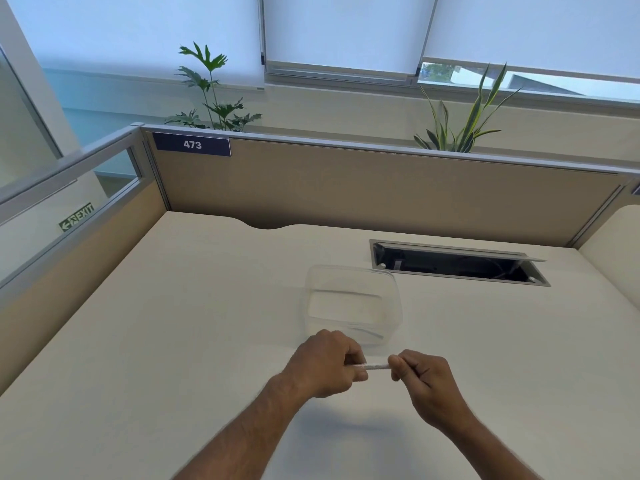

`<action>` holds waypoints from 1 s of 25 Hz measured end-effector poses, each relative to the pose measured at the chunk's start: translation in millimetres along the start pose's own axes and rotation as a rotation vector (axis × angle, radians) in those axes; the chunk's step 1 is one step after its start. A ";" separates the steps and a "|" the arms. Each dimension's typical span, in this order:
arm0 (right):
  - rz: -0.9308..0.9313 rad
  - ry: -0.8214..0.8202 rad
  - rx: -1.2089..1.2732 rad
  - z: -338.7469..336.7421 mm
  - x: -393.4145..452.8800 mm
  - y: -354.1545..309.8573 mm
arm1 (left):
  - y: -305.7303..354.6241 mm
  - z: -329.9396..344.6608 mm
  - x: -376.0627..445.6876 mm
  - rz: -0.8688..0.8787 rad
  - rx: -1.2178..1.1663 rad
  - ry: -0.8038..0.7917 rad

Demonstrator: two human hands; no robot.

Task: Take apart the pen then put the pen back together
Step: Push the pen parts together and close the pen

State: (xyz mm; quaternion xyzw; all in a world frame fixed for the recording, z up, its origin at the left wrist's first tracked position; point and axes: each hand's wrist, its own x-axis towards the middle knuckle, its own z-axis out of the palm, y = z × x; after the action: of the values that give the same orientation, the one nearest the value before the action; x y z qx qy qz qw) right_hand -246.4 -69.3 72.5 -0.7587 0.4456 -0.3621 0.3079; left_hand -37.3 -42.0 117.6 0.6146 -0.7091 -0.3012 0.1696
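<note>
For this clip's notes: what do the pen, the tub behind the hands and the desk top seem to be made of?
Pen: pale, probably plastic; blurred, mostly hidden by both hands.
Tub: clear plastic, glossy; the desk shows through its walls.
Desk top: cream, matte, seemingly laminate; even colour, no grain or glare.

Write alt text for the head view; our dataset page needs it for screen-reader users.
Two bare hands hold a pale pen level above a cream desk, the left hand gripping one end and the right hand pinching the other. A clear plastic container sits just beyond them.
</note>
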 end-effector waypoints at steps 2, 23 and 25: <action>-0.190 -0.007 -0.160 -6.9 1.2 -2.1 | -3.6 -7.0 1.2 -0.025 -0.151 -0.176; 0.051 -0.039 0.118 4.9 -12.3 -15.5 | -6.5 -0.5 -2.2 0.150 0.047 0.015; 0.264 -0.083 0.266 6.4 -6.8 -16.6 | -6.1 2.9 -1.6 0.203 0.178 0.108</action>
State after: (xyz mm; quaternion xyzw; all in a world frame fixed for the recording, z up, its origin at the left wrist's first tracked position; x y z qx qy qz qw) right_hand -236.0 -55.4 80.2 -0.6604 0.4764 -0.3426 0.4685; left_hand -34.1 -40.2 111.7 0.5676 -0.7813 -0.1851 0.1818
